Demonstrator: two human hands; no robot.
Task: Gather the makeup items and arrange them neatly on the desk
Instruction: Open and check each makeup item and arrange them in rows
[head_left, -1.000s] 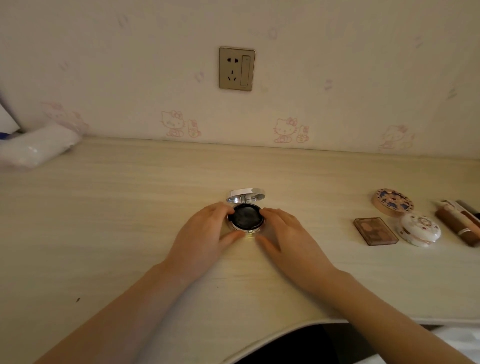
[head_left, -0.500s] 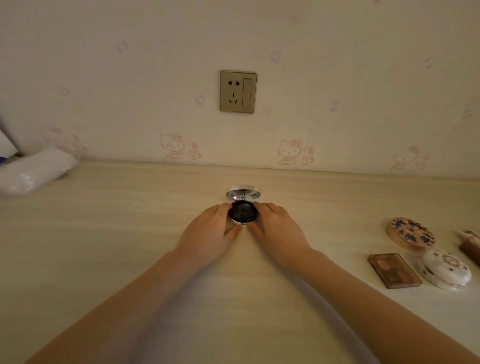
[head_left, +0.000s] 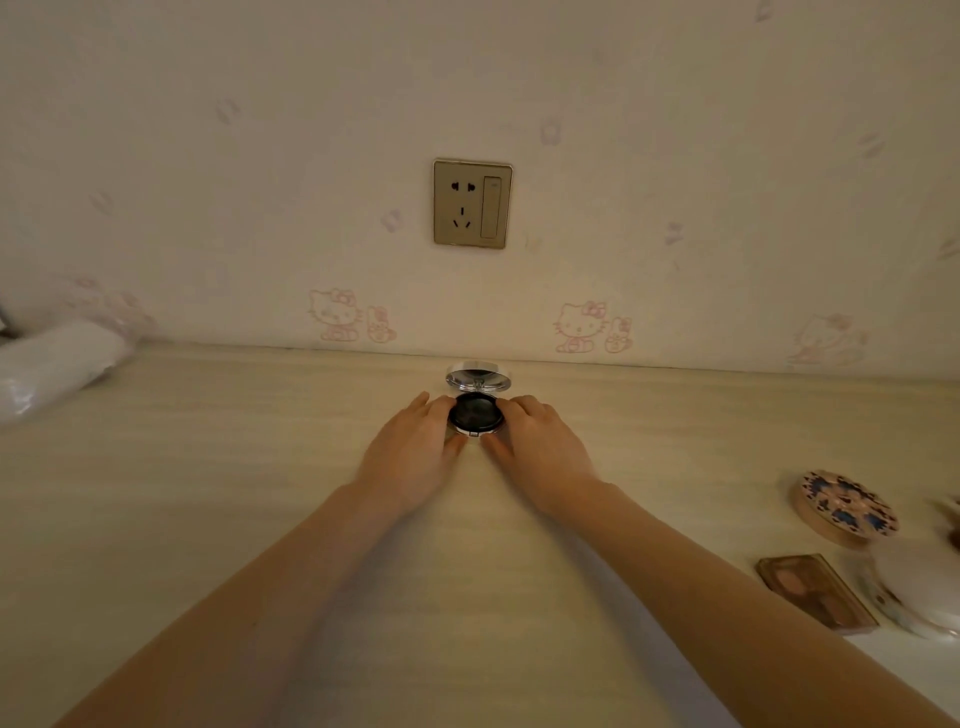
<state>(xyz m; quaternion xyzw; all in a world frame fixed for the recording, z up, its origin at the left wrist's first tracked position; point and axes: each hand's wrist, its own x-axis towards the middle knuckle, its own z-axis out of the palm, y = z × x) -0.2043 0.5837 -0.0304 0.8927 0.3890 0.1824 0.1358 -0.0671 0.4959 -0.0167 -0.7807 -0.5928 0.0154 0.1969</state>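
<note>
Open compact sits on the desk at mid-back, just short of the wall, lid hinged up on the far side w/ mirror facing the camera. Left hand cups its left side and right hand its right, fingers curled round the base, thumbs at the near rim by the clasp, so both grip it. Risks, as I judge: the lid is up and unsupported, so if the base is pushed further back the lid edge could hit the wall and snap shut on the fingertips or strain the hinge. Pressing the near rim could tip the base. A thumb slipping inward would smear the dark insert. Leaving it open also isn't "neat", so it prob needs shutting. Contents: the base shows a round black insert, can't tell if it's product or an inner cover. Lid holds only the mirror. Well apart at right edge: a patterned round tin, shut, contents hidden. Nearer the camera is a flat palette w/ brownish pans showing, and just beside it a white case, blurred, seems shut. These three are a loose cluster, not lined up w/ the compact yet. Socket is on the wall above, and a white wrapped roll lies far left.
</note>
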